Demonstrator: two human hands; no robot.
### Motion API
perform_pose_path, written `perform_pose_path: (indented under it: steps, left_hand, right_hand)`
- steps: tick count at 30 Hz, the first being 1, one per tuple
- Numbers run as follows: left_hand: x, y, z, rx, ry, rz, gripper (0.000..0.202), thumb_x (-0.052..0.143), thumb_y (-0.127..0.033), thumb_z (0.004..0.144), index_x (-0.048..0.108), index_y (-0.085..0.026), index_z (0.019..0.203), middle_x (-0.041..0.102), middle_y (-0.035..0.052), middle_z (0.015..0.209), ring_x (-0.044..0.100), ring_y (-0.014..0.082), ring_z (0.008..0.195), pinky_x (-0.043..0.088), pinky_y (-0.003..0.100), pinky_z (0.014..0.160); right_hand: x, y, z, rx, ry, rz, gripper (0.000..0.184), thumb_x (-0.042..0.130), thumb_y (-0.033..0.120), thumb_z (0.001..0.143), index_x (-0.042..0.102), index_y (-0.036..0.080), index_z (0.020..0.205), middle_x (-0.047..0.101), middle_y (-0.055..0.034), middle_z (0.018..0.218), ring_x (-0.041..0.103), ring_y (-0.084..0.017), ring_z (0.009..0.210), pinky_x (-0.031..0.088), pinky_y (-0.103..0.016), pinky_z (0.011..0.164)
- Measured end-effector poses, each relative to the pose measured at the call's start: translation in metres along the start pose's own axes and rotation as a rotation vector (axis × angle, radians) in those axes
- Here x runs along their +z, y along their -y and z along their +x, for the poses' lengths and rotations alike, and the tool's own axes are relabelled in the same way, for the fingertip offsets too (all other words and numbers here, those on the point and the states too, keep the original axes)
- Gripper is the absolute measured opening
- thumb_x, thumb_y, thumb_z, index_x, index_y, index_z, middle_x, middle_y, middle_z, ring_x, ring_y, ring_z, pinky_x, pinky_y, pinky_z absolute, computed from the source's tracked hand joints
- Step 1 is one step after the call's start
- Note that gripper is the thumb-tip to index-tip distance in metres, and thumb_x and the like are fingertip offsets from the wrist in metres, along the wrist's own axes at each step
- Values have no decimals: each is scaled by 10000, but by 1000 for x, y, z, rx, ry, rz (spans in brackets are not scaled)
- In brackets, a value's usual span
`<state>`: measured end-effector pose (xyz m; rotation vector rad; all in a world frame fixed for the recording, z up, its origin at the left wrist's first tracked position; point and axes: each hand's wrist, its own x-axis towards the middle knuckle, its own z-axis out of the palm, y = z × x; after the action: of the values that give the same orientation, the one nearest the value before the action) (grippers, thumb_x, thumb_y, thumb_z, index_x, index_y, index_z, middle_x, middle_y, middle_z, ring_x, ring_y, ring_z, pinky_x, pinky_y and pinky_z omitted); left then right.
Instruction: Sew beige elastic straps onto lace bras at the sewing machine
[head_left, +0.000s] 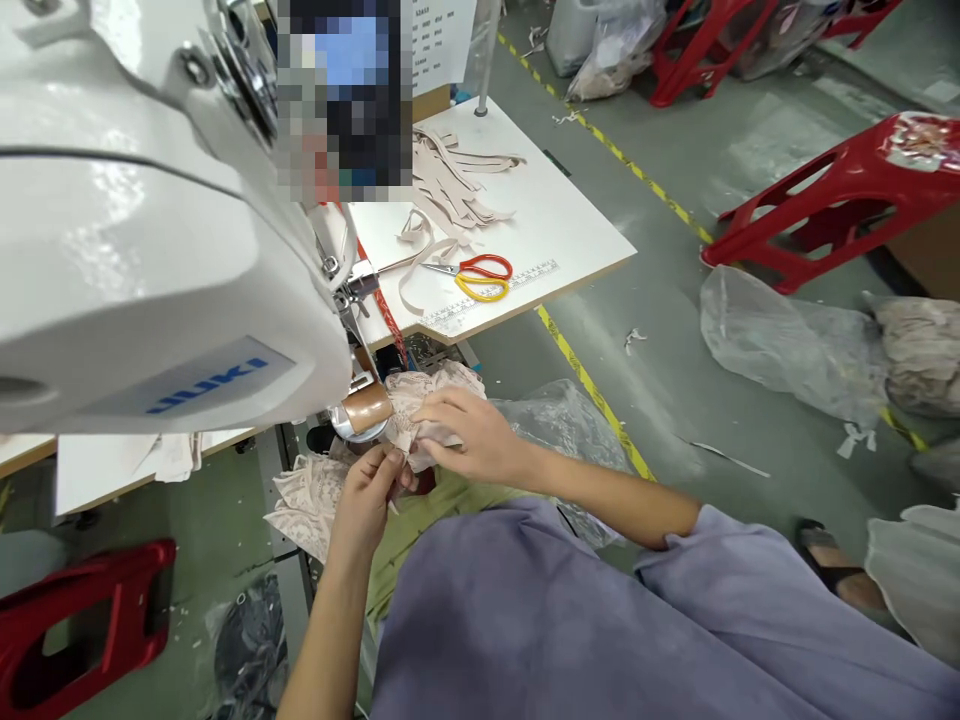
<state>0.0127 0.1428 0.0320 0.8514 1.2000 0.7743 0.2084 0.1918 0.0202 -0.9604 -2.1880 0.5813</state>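
Note:
In front of a white sewing machine (187,250), both of my hands are on a pale pink lace garment (431,385). My left hand (375,485) pinches an edge of the fabric between thumb and fingers, just below the machine's brown-covered end. My right hand (469,430) is closed over the fabric beside it, thumb under and fingers on top. More of the lace hangs to the left of my left hand. What lies between my fingertips is partly hidden.
A white tabletop (577,235) behind holds cut fabric strips (457,185) and scissors (484,277) with red and yellow handles. Red stools (817,205) and plastic bags (787,330) stand on the floor at right. Another red stool (97,610) is at lower left.

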Motion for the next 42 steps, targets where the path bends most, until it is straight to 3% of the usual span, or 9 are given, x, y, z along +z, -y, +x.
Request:
perform_pose_path:
  steps: [4,12,16,19,24,29,33,37,42]
  left_hand:
    - [3,-2,-11,77,-82,89,304,604,-441,913,640,-176,767,580,-2,720,519,112,661,410,223,622]
    - [12,-10,-13,136,-222,380,368,505,-477,938,651,-169,800,656,35,739,575,150,664,427,241,594]
    - [12,-9,-6,162,-273,451,423,538,-507,919,585,-178,656,583,5,606,506,132,587,392,238,578]
    - [3,-5,-1,112,-244,423,428,567,-528,905,557,-185,649,492,-31,551,427,114,541,348,231,548]
    - [-3,-3,3,48,-167,214,422,636,-569,846,580,-178,698,519,-25,638,412,103,561,336,218,532]
    - [5,-11,-3,-75,-115,-110,394,737,-535,766,638,-155,750,556,-19,666,423,73,552,354,187,521]
    - [-1,-9,-8,-110,-135,-230,399,762,-519,739,679,-141,837,608,3,686,487,79,570,384,182,522]
    - [-8,-7,-12,-115,-132,-280,369,740,-492,773,661,-132,756,623,21,680,508,85,581,404,189,534]
    - [-9,-8,-13,-115,-98,-265,315,700,-456,819,654,-150,760,617,13,690,505,90,599,402,194,548]
  right_hand:
    - [0,9,-4,37,11,45,256,564,396,965,661,194,1089,692,-64,1000,638,-172,910,501,-293,771]
    - [19,9,-9,-82,-132,-34,171,555,268,978,711,207,1013,751,-37,937,664,-143,834,486,-271,734]
    - [27,-2,-17,-123,18,-35,205,533,319,986,727,259,1012,759,-34,966,673,-155,873,485,-288,774]
    - [5,-36,-2,-28,154,-101,262,485,363,1000,725,271,1045,736,-42,1061,659,-163,955,486,-275,800]
    - [-77,-125,65,458,114,-618,393,308,199,1020,583,127,1292,634,-180,1216,567,-240,1083,444,-361,904]
    - [-104,-168,103,445,275,-617,314,449,192,948,596,43,1182,632,-234,1094,576,-272,939,413,-347,787]
    - [-108,-142,62,454,309,-587,292,488,255,920,564,72,1135,635,-199,1023,588,-247,795,393,-315,648]
    - [-114,-72,-11,529,286,-207,332,502,309,898,509,170,1200,645,-62,844,576,-182,637,426,-290,570]
    - [-92,9,-55,282,508,-41,454,640,371,857,545,240,1281,635,-115,1192,658,-243,971,543,-370,777]
